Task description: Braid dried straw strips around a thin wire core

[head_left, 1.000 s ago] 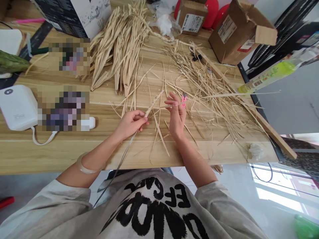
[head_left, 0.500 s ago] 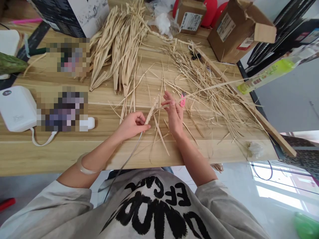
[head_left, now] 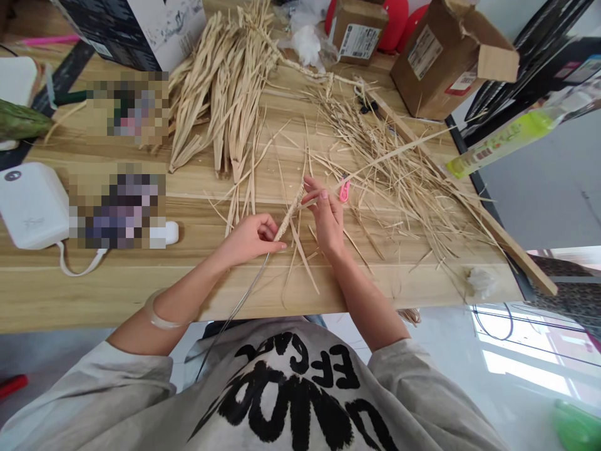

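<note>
My left hand (head_left: 258, 235) is closed on the lower end of a straw-wrapped wire (head_left: 290, 217), which slants up and to the right. Bare thin wire (head_left: 248, 290) runs from below that grip down toward my shirt. A long flat straw strip (head_left: 389, 154) is pinched between the fingers of my right hand (head_left: 327, 216). One end of the strip meets the wrapped part; its free end reaches out to the upper right. Just beyond my right hand lies a small pink-handled cutter (head_left: 344, 189). Loose straw pieces (head_left: 303, 254) lie between and below the hands.
A large dried-straw bundle (head_left: 225, 88) lies at the back, with a scattered straw heap (head_left: 399, 169) to the right. Cardboard boxes (head_left: 444, 62), a yellow-green bottle (head_left: 502, 143) and a wooden strip (head_left: 498, 232) line the right side. A white power bank (head_left: 32, 203) is at left.
The straw strip's free end has swung up and shortened in view on the right. My right hand has shifted slightly left and down; the wrapped wire has moved slightly right.
</note>
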A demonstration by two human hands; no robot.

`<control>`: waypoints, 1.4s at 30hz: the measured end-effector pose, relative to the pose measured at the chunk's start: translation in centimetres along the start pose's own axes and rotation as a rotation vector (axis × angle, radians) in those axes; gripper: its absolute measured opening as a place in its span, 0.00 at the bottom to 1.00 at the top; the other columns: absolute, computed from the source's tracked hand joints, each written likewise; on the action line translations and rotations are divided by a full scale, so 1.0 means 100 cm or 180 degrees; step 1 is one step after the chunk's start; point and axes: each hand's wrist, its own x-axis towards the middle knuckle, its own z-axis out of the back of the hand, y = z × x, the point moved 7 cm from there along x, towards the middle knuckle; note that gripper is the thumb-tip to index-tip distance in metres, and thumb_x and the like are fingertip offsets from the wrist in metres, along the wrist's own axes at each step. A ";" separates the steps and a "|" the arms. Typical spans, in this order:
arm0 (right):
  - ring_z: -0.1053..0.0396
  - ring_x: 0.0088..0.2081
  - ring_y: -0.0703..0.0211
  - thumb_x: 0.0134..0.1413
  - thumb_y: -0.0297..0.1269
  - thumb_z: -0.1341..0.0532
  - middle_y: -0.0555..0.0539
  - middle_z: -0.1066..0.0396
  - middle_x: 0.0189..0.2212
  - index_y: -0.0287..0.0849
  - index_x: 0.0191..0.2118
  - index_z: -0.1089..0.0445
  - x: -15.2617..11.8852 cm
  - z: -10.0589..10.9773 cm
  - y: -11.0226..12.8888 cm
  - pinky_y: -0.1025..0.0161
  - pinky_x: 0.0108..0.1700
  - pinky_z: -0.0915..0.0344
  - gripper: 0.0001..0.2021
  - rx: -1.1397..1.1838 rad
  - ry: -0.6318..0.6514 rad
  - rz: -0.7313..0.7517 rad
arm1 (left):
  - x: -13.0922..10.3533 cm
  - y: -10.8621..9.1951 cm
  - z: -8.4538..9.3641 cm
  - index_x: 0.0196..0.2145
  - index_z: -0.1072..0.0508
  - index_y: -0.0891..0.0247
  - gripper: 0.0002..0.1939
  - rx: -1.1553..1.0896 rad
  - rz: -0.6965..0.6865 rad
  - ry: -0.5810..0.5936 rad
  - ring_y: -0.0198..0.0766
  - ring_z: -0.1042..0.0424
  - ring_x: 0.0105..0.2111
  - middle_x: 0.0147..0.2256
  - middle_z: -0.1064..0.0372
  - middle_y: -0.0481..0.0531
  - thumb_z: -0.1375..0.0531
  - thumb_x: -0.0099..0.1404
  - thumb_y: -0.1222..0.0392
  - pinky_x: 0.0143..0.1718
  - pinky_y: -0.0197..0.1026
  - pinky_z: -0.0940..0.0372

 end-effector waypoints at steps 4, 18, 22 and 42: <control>0.29 0.57 0.51 0.65 0.59 0.51 0.42 0.30 0.59 0.45 0.33 0.32 -0.001 0.000 0.002 0.48 0.55 0.30 0.24 0.0059 -0.0019 -0.0014 | -0.003 -0.003 -0.004 0.37 0.28 0.64 0.21 -0.0064 0.0020 0.0171 0.34 0.34 0.20 0.19 0.32 0.44 0.30 0.51 0.48 0.24 0.36 0.44; 0.23 0.41 0.59 0.63 0.62 0.49 0.42 0.22 0.49 0.44 0.33 0.30 -0.005 -0.013 -0.006 0.59 0.43 0.27 0.26 0.0370 0.0370 -0.0345 | -0.001 0.000 -0.004 0.25 0.28 0.64 0.28 -0.0160 0.0036 0.0081 0.32 0.35 0.18 0.18 0.33 0.48 0.39 0.59 0.33 0.20 0.35 0.42; 0.22 0.40 0.59 0.63 0.60 0.47 0.42 0.22 0.47 0.43 0.32 0.29 -0.006 -0.015 -0.003 0.58 0.44 0.26 0.24 0.0566 0.0360 -0.0316 | -0.002 -0.003 -0.006 0.27 0.31 0.64 0.25 -0.0370 0.0009 0.0133 0.31 0.34 0.18 0.19 0.33 0.47 0.38 0.60 0.36 0.20 0.34 0.42; 0.52 0.17 0.76 0.33 0.48 0.23 0.58 0.38 0.18 0.38 0.30 0.26 -0.020 -0.039 -0.006 0.68 0.21 0.61 0.22 0.1361 0.0932 -0.1679 | -0.019 -0.011 -0.005 0.21 0.32 0.64 0.21 0.0335 -0.0709 -0.0707 0.29 0.38 0.13 0.14 0.37 0.45 0.41 0.65 0.47 0.17 0.33 0.46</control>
